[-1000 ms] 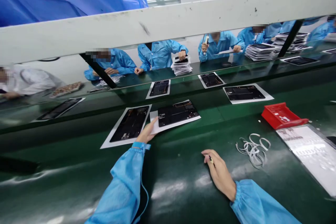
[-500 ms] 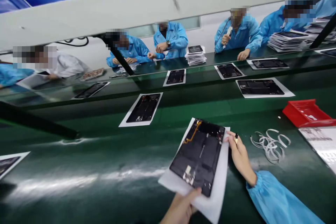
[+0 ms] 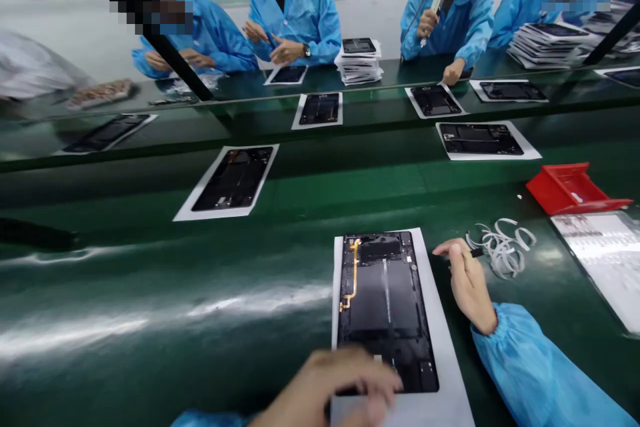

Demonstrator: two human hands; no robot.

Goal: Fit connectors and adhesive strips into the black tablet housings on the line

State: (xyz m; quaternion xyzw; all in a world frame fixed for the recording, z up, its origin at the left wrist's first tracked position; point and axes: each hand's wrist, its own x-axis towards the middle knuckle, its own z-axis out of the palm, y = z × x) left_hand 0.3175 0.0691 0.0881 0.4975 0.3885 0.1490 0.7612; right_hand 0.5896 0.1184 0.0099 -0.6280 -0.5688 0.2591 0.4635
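Note:
An opened tablet (image 3: 373, 307) with dark insides and an orange flex cable along its left side lies on a white paper sheet (image 3: 443, 347), flat on the green bench in front of me. Over the tablet's lower edge is my left hand (image 3: 335, 383), blurred, with its fingers bent; whether it grips anything is not clear. Just right of the sheet, apart from it, rests my right hand (image 3: 470, 283) with index finger and thumb close together. A small dark stub sticks out from its fingers, its kind not clear.
Curled white strips (image 3: 503, 250) lie beyond my right hand, near a red tray (image 3: 570, 187) and a printed sheet (image 3: 600, 267). More opened tablets (image 3: 235, 177) on paper lie across the bench. Co-workers in blue (image 3: 300, 13) sit opposite, beside stacks (image 3: 359, 67).
The tablet and its sheet have come down from both hands onto the bench and turned straighter. My right hand has let go of the sheet's edge. The view has tilted down.

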